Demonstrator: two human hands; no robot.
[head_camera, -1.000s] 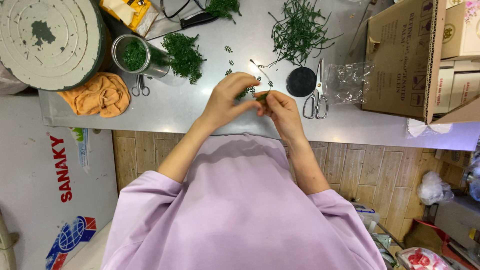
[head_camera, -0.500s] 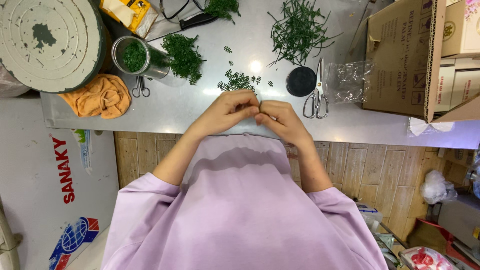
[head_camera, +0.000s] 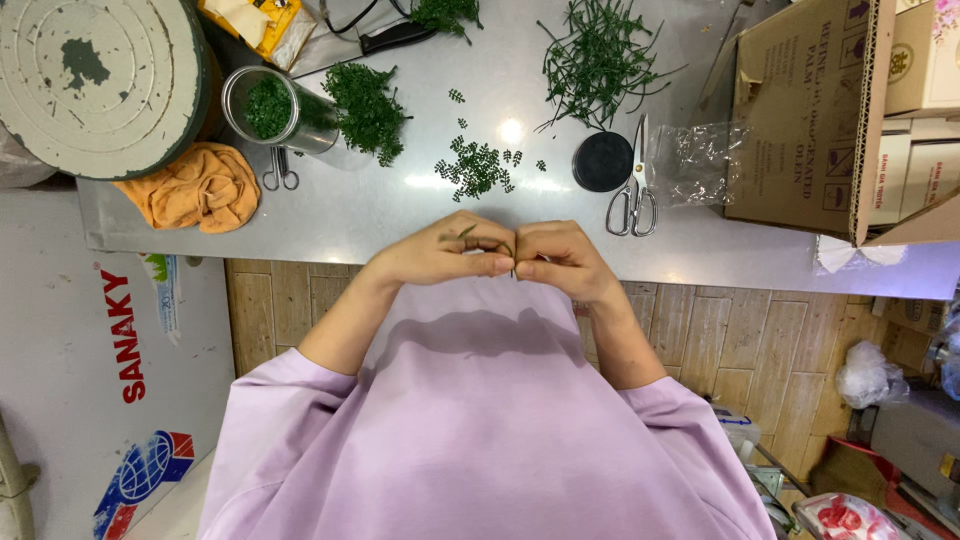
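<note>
My left hand (head_camera: 445, 250) and my right hand (head_camera: 560, 255) meet fingertip to fingertip at the near edge of the steel table (head_camera: 400, 200). Between the pinched fingers they hold a thin green sprig (head_camera: 468, 232), mostly hidden by the fingers. Just beyond the hands lies a small pile of cut green leaflets (head_camera: 475, 165). A bunch of green stems (head_camera: 600, 60) lies further back, and another heap of green trimmings (head_camera: 368, 105) sits to the left.
Large scissors (head_camera: 632, 195) and a round black lid (head_camera: 602, 162) lie right of the leaflets. Small scissors (head_camera: 280, 170), a metal tin of greens (head_camera: 268, 105), an orange cloth (head_camera: 200, 185) and a round foam disc (head_camera: 90, 70) are left. Cardboard boxes (head_camera: 800, 110) stand right.
Both hands have drawn back from over the table toward my body and come together at the table's near edge, still pinching the small green piece.
</note>
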